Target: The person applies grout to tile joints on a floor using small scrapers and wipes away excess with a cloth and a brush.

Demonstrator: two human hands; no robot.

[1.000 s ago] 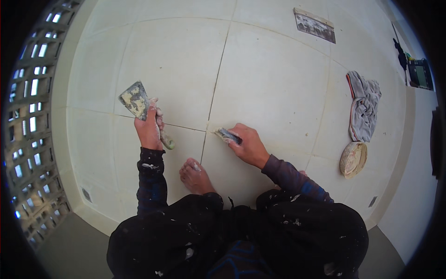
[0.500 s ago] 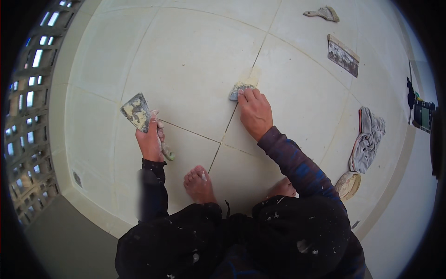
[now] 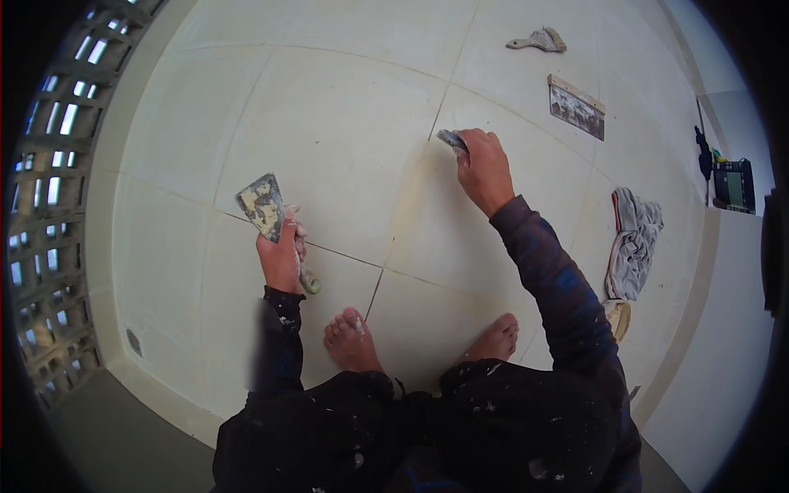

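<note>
My left hand [image 3: 279, 261] is closed around a putty knife [image 3: 261, 205]. Its flat blade carries cream-coloured grout, and the green end of its handle sticks out below my fingers. In my right hand [image 3: 486, 171] I grip a small grey scraper [image 3: 451, 140], mostly covered by the fingers, over the floor beside a tile joint. A pale smear of grout [image 3: 404, 215] covers that joint between the scraper and the tile corner. Dark open joint lines show above the scraper, and left of and below that corner.
A brush [image 3: 538, 39] and a wide scraper [image 3: 577, 107] lie at the far right. Nearer are a grey cloth [image 3: 637, 242] and a partly hidden round container [image 3: 618, 319]. My bare feet stand on the tiles. A lattice block wall [image 3: 70, 164] runs along the left.
My right hand has swept the scraper toward me along the joint and lifted back up to the right. The grout clump now lies spread as a smear. My left hand still holds the putty knife.
</note>
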